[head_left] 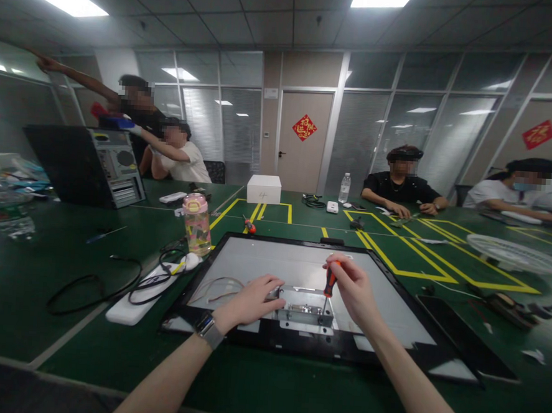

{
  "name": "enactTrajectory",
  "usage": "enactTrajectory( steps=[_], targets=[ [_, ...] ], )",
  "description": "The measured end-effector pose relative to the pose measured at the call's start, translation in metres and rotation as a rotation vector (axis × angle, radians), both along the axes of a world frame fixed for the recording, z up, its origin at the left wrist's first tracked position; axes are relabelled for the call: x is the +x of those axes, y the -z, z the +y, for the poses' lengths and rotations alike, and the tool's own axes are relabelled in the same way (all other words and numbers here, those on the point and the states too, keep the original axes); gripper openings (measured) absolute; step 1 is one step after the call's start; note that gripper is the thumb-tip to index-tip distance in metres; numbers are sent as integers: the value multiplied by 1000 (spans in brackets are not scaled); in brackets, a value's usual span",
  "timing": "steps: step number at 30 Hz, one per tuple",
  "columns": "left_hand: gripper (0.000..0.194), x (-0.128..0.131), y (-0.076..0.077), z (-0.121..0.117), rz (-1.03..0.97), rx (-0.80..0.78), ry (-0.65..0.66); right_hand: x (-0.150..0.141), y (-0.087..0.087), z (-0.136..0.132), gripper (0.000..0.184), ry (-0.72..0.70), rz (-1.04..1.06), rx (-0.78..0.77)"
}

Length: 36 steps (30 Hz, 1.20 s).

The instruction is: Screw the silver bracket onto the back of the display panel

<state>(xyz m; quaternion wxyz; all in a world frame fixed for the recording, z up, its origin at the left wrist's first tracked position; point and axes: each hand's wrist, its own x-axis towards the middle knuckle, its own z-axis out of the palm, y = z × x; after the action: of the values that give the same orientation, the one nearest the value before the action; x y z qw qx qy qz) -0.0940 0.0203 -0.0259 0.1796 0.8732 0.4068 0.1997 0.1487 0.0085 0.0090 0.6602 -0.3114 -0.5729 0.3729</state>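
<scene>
A flat display panel (pixel 263 255) with a black frame lies in front of me, its pale grey back facing up. A silvery metal bracket (pixel 304 317) is on its near middle part. My left hand (pixel 251 298) holds the bracket's left end, thumb and fingers on either side of it. Between the fingers of my right hand (pixel 353 286) is a red and black screwdriver (pixel 330 281). It stands nearly upright, its tip at the bracket's right end; the screw there is too small to make out. Thin cables (pixel 217 288) lie on the panel left of my left hand.
Left of the panel are a white power strip (pixel 132 303), black cables (pixel 91 277) and a pink-lidded bottle (pixel 197 226). A dark flat bar (pixel 467 336) lies at right. Beyond are a white box (pixel 264 190), a computer case (pixel 80 163) and several people across the green table (pixel 11 333).
</scene>
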Motion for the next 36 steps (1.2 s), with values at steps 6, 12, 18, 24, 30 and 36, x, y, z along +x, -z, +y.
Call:
enactTrajectory(
  steps=[6,12,18,24,30,36],
  targets=[
    [45,0,-2,-2,0,-11,1,-1,-4,-2,27,-98,66,-21],
    [45,0,-1,-1,10,-6,8,2,-1,-1,20,-7,-38,19],
    [45,0,0,0,9,2,5,7,-6,0,29,-127,-119,5],
    [45,0,0,-1,-6,-4,8,12,-12,-2,17,-91,-185,45],
    [46,0,-2,-1,-10,-14,8,16,-15,-3,24,-136,-191,3],
    [46,0,-1,-1,-12,-8,10,15,-16,-3,17,-118,-198,25]
  ],
)
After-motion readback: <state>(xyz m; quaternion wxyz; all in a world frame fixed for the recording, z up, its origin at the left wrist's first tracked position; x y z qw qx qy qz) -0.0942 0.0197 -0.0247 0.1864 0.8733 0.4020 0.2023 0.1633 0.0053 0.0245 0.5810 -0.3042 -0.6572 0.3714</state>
